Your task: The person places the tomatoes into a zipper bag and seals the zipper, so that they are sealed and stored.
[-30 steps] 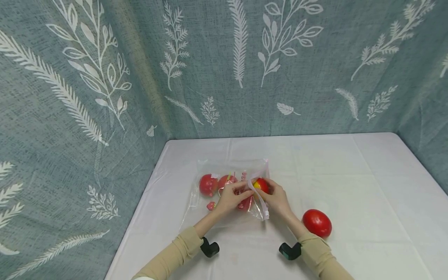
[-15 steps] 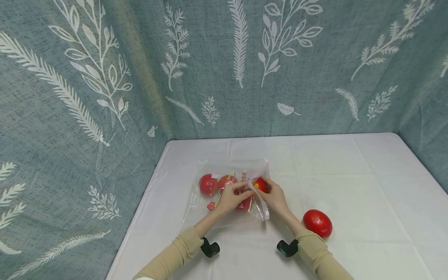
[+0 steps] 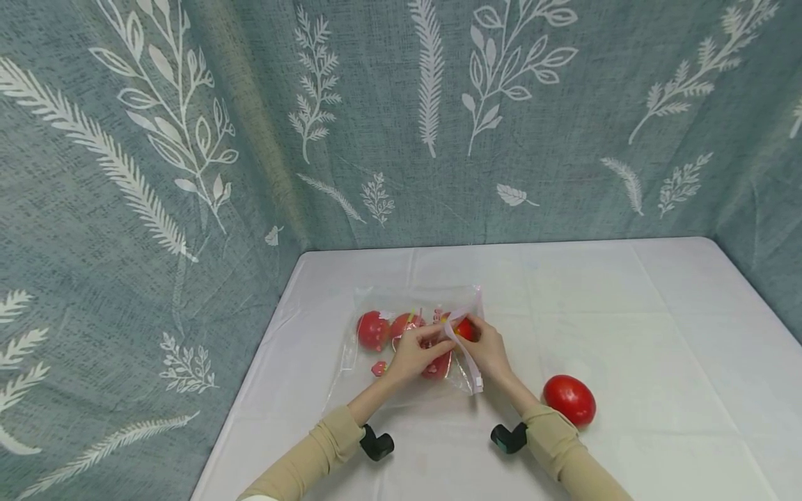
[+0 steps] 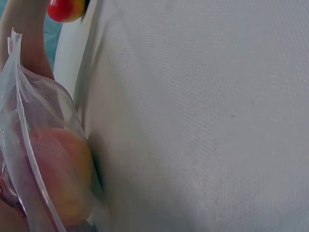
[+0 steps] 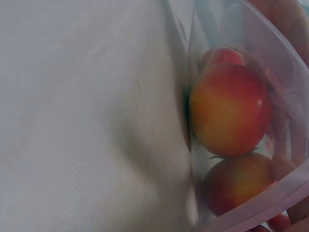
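Observation:
A clear zip bag (image 3: 385, 299) lies on the table with several red fruits (image 3: 374, 331) inside. My left hand (image 3: 415, 353) pinches the bag by its mouth, close to the pale zip strip (image 3: 467, 356). Curled at that mouth, my right hand (image 3: 491, 353) holds a red-and-yellow fruit (image 3: 466, 329), which sits partly behind the strip. Two rounded fruits, an upper one (image 5: 231, 111) and a lower one (image 5: 239, 186), show within the bag in the right wrist view. Through the plastic, the left wrist view shows a blurred fruit (image 4: 63, 176). The right fingertips are partly hidden.
A glossy red oval fruit (image 3: 569, 400) lies on the white tablecloth (image 3: 664, 348) beside my right forearm. A black wrist camera (image 3: 377, 444) sits on the left wrist and another camera (image 3: 509, 439) on the right. Blue-green leaf-patterned curtain (image 3: 388, 125) stands behind and left of the table.
My right hand and forearm have shifted slightly left, and the red-and-yellow fruit has slid further left behind the zip strip. The left hand keeps its place on the bag.

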### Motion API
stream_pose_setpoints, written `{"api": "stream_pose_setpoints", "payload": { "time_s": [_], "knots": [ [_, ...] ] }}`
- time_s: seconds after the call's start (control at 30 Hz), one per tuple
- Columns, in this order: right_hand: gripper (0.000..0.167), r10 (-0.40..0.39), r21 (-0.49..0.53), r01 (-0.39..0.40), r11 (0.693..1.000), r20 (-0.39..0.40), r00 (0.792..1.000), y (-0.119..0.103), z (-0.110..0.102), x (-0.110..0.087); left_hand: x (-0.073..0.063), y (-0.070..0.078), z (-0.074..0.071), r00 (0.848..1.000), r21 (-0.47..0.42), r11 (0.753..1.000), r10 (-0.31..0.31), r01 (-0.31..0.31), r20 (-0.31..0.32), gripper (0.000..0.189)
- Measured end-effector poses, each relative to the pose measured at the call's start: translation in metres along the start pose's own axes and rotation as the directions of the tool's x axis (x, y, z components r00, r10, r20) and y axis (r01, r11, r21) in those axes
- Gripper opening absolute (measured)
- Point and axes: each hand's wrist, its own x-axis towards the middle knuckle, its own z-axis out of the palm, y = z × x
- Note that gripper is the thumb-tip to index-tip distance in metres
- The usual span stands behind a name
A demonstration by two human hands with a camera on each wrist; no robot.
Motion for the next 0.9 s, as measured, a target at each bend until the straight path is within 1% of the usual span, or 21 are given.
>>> {"api": "stream_pose_setpoints", "payload": {
  "time_s": [0.17,0.47,0.63,0.9],
  "knots": [
    [0.049,-0.004,-0.012,0.004,1.0,-0.005,1.0,-0.0004,0.0022,0.003,-0.0009,-0.0001,-0.0004,1.0,-0.005,1.0,0.02,-0.02,-0.014,0.031],
    [0.044,-0.018,-0.019,0.018,1.0,-0.015,1.0,-0.001,0.0052,0.0061,-0.0019,0.0009,-0.0015,1.0,0.002,1.0,0.022,-0.022,-0.014,0.034],
    [0.044,-0.024,-0.033,0.024,0.999,0.002,1.0,-0.0002,0.0045,0.0068,-0.0022,0.0008,-0.0018,1.0,0.003,1.0,0.025,-0.025,-0.013,0.034],
    [0.047,-0.007,-0.043,0.009,0.999,0.035,0.999,0.0004,0.0026,0.0068,-0.0017,0.0002,-0.0011,1.0,-0.007,1.0,0.014,-0.014,-0.021,0.032]
  ]
}}
